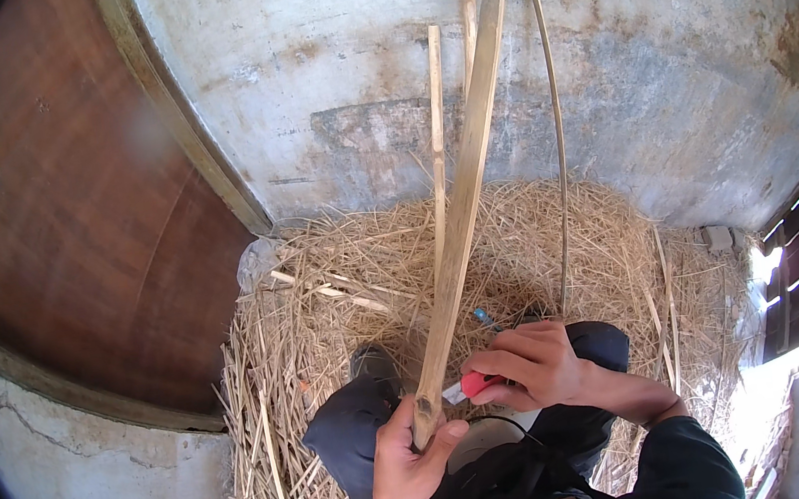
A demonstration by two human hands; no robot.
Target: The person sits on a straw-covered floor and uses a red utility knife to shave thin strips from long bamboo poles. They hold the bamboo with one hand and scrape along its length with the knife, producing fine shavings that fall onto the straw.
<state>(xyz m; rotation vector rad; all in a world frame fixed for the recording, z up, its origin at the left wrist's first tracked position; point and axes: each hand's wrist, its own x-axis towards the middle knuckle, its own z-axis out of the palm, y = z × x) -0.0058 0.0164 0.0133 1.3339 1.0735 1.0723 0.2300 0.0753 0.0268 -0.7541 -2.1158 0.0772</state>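
**Pole (463,211) gripped low, red-handled knife (479,382) at its side**

The left hand (410,468) is wrapped around the pole's lower end, its thumb lying along the right side. The right hand (534,368) is closed on the knife, the blade pointing left to the pole's right edge; whether it touches there I cannot tell.

The pole slants from lower centre, between the bent knees, to the top edge of the frame. Holding it so low probably steadies the end nearest the blade, and the sideways knife seems chosen to meet that edge.

Past the hands, straw (608,222) covers the ground, with a small blue object (482,315) just above the right hand. A pale stick (437,144), a thicker stick (469,13) and a thin curved stick (555,108) stand near the stained wall (678,61) at upper centre. The pole crosses in front of the thicker one, hiding its lower part. A brown door (82,211) fills the upper left.
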